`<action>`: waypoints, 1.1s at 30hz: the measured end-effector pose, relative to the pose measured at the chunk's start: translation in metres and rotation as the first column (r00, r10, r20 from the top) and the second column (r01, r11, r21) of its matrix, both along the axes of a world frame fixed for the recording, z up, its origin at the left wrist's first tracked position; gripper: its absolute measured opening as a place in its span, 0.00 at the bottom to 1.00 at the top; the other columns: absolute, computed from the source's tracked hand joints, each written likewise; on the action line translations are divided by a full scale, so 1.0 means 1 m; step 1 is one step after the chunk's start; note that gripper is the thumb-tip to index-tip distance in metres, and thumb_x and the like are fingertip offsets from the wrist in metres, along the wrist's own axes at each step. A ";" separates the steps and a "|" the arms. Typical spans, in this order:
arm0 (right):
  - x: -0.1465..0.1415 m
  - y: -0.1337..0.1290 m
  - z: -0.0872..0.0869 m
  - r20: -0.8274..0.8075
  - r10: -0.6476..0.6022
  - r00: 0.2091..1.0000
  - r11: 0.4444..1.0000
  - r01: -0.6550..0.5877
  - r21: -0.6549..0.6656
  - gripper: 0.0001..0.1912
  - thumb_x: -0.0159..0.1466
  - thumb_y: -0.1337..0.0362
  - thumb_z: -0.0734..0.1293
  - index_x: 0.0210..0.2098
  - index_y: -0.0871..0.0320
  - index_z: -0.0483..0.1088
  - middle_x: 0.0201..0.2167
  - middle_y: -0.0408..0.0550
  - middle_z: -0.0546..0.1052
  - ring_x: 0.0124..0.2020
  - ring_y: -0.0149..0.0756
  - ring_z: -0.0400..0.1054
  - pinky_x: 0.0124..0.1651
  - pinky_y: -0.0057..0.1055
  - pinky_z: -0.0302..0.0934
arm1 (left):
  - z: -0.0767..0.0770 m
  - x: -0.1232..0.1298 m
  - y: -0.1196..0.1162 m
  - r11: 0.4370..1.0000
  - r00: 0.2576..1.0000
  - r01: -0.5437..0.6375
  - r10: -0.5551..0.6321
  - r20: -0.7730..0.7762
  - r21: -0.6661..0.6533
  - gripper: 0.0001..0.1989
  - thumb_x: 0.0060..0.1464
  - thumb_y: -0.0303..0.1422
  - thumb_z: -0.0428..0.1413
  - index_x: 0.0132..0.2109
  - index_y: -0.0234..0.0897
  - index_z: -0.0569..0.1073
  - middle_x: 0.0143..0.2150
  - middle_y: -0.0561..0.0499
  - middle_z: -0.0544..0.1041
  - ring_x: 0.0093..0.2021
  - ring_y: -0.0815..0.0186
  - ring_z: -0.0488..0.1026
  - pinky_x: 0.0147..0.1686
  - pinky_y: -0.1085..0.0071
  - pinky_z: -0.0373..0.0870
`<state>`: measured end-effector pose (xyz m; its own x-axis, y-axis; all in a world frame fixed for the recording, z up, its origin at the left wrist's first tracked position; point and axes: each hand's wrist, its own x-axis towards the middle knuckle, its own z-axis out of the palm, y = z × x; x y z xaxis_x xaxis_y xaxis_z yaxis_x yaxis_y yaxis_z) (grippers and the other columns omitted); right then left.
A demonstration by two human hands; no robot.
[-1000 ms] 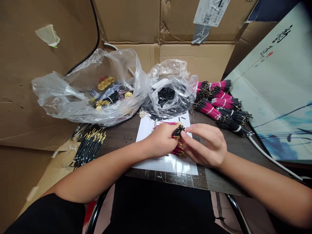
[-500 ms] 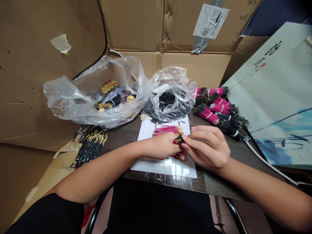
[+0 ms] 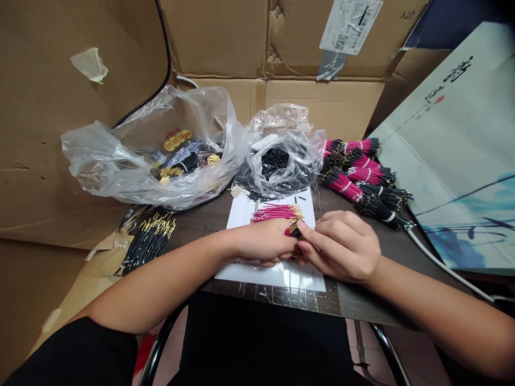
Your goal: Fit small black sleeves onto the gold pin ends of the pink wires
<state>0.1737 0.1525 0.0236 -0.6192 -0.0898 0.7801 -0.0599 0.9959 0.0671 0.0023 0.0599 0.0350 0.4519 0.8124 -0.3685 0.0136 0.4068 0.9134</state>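
Note:
My left hand (image 3: 267, 241) is closed around a small bunch of red wires (image 3: 293, 229) with gold and black tips showing past the fingers. Thumb and fingers of my right hand (image 3: 348, 244) pinch at those tips; what exactly lies between them is hidden. Under both hands is a printed white sheet (image 3: 237, 220). On it, just beyond my left hand, lies a row of red wires (image 3: 276, 212) with gold ends. A few short black sleeves (image 3: 298, 199) are scattered at the sheet's far edge.
Behind the sheet stands a clear bag (image 3: 300, 179) of black sleeves (image 3: 275, 161). A large plastic bag (image 3: 132, 177) with wire bundles is at the left, above loose black wires (image 3: 148, 241). Tied red and black bundles (image 3: 366, 174) lie at the right. Cardboard (image 3: 225, 43) walls the back.
My right hand's fingers have curled in closer, and its fingertips have shifted slightly at the wire tips. My left hand keeps its grip. The view has tilted a little.

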 end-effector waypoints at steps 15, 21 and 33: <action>-0.018 0.084 -0.036 0.537 -0.176 0.825 0.774 0.453 -0.443 0.09 0.62 0.61 0.65 0.38 0.58 0.73 0.32 0.46 0.73 0.32 0.34 0.66 0.36 0.32 0.60 | -0.016 -0.033 0.027 0.535 0.563 -0.229 0.754 -0.338 0.814 0.17 0.62 0.35 0.47 0.27 0.33 0.69 0.24 0.54 0.70 0.26 0.73 0.64 0.30 0.75 0.60; -0.028 0.078 -0.037 0.566 -0.230 0.791 0.716 0.532 -0.452 0.08 0.60 0.61 0.64 0.30 0.58 0.72 0.30 0.47 0.74 0.30 0.34 0.65 0.33 0.31 0.56 | -0.020 -0.033 0.024 0.545 0.554 -0.042 0.710 -0.434 0.837 0.07 0.53 0.24 0.48 0.31 0.34 0.69 0.26 0.54 0.71 0.28 0.71 0.66 0.31 0.74 0.60; -0.046 0.080 -0.021 0.675 -0.184 0.714 0.631 0.613 -0.476 0.14 0.59 0.54 0.65 0.26 0.58 0.75 0.25 0.46 0.78 0.27 0.34 0.69 0.29 0.31 0.57 | -0.022 -0.034 0.018 0.551 0.536 0.166 0.645 -0.544 0.818 0.09 0.46 0.24 0.49 0.35 0.35 0.70 0.29 0.51 0.75 0.30 0.66 0.72 0.31 0.73 0.62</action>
<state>0.1279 0.2329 0.0029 -0.7612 0.6454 0.0640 0.5450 0.6900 -0.4763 -0.0317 0.0776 0.0128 0.0727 0.9342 0.3493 0.8307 -0.2505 0.4971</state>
